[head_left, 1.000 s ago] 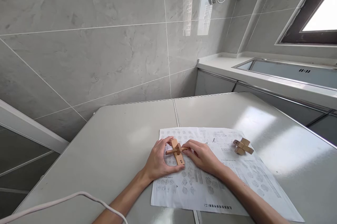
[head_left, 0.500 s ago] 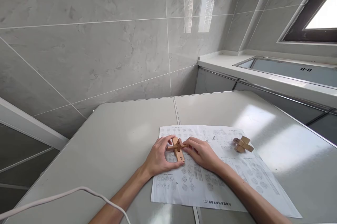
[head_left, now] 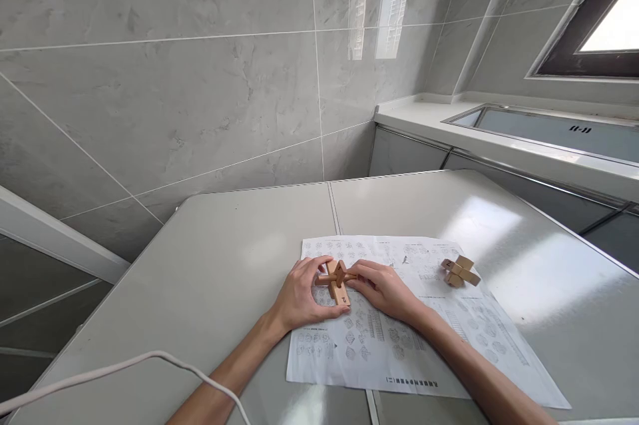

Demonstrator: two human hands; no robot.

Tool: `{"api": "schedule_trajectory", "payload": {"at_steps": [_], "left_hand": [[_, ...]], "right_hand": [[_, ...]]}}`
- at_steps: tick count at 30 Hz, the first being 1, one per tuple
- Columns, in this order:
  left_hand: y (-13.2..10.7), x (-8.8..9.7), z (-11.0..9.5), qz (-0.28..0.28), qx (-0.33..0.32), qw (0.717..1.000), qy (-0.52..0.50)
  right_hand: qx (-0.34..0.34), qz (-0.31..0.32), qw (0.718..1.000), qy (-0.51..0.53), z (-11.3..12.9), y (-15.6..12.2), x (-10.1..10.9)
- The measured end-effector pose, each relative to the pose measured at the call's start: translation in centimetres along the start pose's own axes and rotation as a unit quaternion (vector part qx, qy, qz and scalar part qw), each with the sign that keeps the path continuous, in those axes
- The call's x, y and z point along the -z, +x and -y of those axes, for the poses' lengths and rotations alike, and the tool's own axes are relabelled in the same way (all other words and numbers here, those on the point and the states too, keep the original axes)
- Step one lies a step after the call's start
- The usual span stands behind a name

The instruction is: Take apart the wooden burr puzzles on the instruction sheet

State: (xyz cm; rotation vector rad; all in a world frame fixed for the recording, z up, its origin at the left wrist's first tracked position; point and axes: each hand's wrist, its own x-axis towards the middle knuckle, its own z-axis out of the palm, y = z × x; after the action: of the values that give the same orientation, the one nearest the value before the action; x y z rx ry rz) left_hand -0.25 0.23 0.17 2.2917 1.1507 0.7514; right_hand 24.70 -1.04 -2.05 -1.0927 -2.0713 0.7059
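A wooden interlocking puzzle [head_left: 340, 290] of crossed pieces, one marked with a 2, sits over the printed sheet [head_left: 409, 382]. My left hand [head_left: 303, 292] grips it from the left, with the thumb at its near end and the fingers at its far end. On the other side, my right hand [head_left: 382, 288] pinches the end of a crosswise rod of the same puzzle. Farther right on the paper stands a second wooden puzzle [head_left: 460, 272], apart from both hands.
The paper lies on a pale table [head_left: 239, 245] with a seam across it. A white cable [head_left: 150, 355] crosses the lower left, over my left forearm. Behind are a grey tiled wall [head_left: 210, 98] and a counter with a sink [head_left: 549, 135] at the right.
Both hands keep their places around the puzzle, and its pieces look almost the same. The whole view has shifted very slightly.
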Motion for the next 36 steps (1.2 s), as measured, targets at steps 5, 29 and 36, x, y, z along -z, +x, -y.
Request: {"api": "schedule_trajectory", "payload": {"at_steps": [5, 29, 36], "left_hand": [[0.03, -0.06, 0.13, 0.004, 0.016, 1.000, -0.017], [0.26, 0.47, -0.58, 0.001, -0.007, 1.000, 0.007], [-0.19, 0.25, -0.76, -0.021, -0.046, 0.998, 0.025]], "right_hand": [[-0.008, 0.008, 1.000, 0.014, 0.19, 0.02, 0.08], [0.013, 0.009, 1.000, 0.024, 0.02, 0.00, 0.34], [0.013, -0.001, 1.000, 0.022, -0.08, -0.09, 0.27]]}}
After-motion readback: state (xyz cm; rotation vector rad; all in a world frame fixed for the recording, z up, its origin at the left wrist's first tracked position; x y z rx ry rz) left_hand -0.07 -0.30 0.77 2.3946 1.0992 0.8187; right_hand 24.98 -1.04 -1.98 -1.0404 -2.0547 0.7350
